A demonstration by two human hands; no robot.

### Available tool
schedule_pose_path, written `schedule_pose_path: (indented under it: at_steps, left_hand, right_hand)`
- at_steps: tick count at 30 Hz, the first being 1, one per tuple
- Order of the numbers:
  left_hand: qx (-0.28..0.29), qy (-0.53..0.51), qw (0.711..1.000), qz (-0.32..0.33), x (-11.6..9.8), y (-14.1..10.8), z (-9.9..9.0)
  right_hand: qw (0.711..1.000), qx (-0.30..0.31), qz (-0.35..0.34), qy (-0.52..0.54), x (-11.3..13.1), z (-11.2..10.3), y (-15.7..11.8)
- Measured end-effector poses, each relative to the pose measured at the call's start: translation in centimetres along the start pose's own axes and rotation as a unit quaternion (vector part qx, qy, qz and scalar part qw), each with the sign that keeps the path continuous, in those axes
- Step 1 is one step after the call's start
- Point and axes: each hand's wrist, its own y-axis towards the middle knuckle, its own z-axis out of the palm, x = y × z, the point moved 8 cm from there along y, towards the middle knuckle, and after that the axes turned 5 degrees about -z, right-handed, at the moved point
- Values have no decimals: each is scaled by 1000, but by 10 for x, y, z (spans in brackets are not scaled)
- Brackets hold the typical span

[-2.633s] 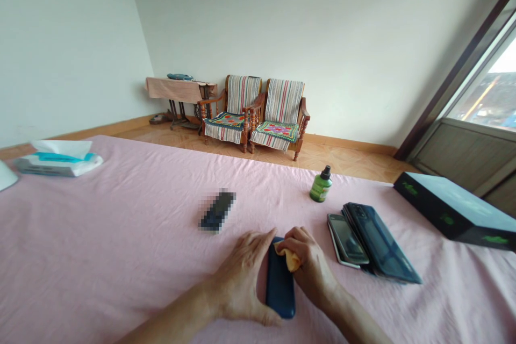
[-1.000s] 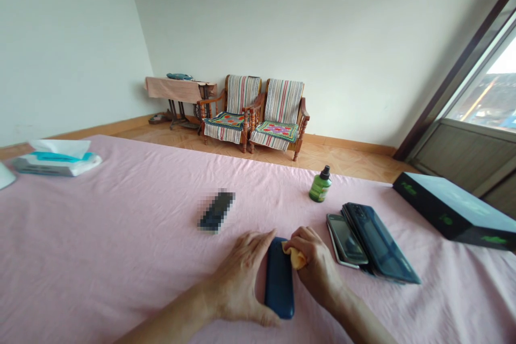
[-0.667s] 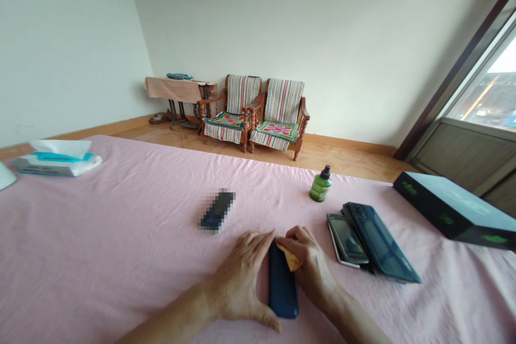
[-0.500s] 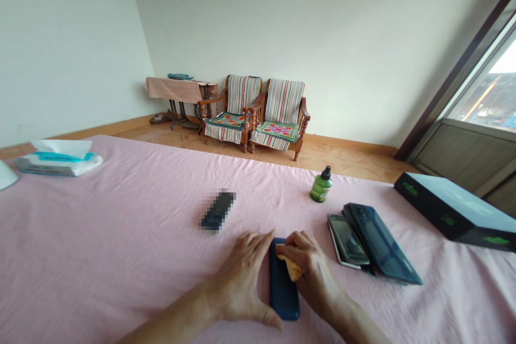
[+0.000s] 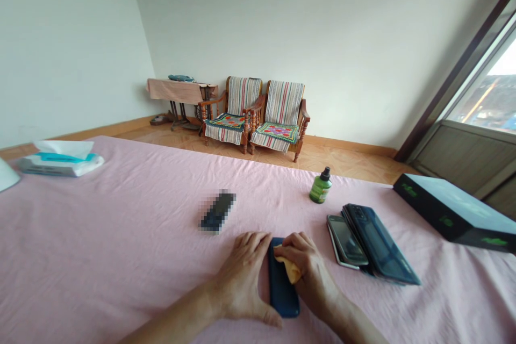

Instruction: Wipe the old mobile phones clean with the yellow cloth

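A dark blue phone-shaped case (image 5: 282, 293) lies on the pink cloth (image 5: 141, 236), upright in view, between my two hands. My left hand (image 5: 244, 279) rests along its left side, thumb and fingers spread wide, the thumb by its lower edge and the fingertips by its top left. A crumpled yellow cloth (image 5: 291, 270) is pinched in my right hand (image 5: 308, 266) and pressed on the upper part of the blue case. Beyond my left hand lies a dark, pixelated device (image 5: 218, 212).
Right of my hands lie several phones or cases (image 5: 379, 244). Behind them stands a green bottle (image 5: 320, 187). A black and white box (image 5: 459, 212) sits at the right, a tissue pack (image 5: 62, 163) at the far left. Two chairs (image 5: 278, 113) stand by the wall.
My left fingertips have drawn slightly closer together beside the case. My right hand and the yellow cloth have shifted very slightly left on the case.
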Motion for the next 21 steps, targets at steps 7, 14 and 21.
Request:
schedule_pose_path:
  at_steps: [7, 14, 21]
  left_hand:
    - [6, 13, 1000, -14, 4, 0, 3]
    - [-7, 18, 1000, -4, 4, 0, 2]
    - [-13, 16, 1000, -4, -1, 1, -2]
  right_hand:
    - [997, -74, 21, 14, -14, 0, -9]
    - [998, 3, -6, -58, 2, 5, -5]
    - [994, 29, 9, -101, 4, 7, 3]
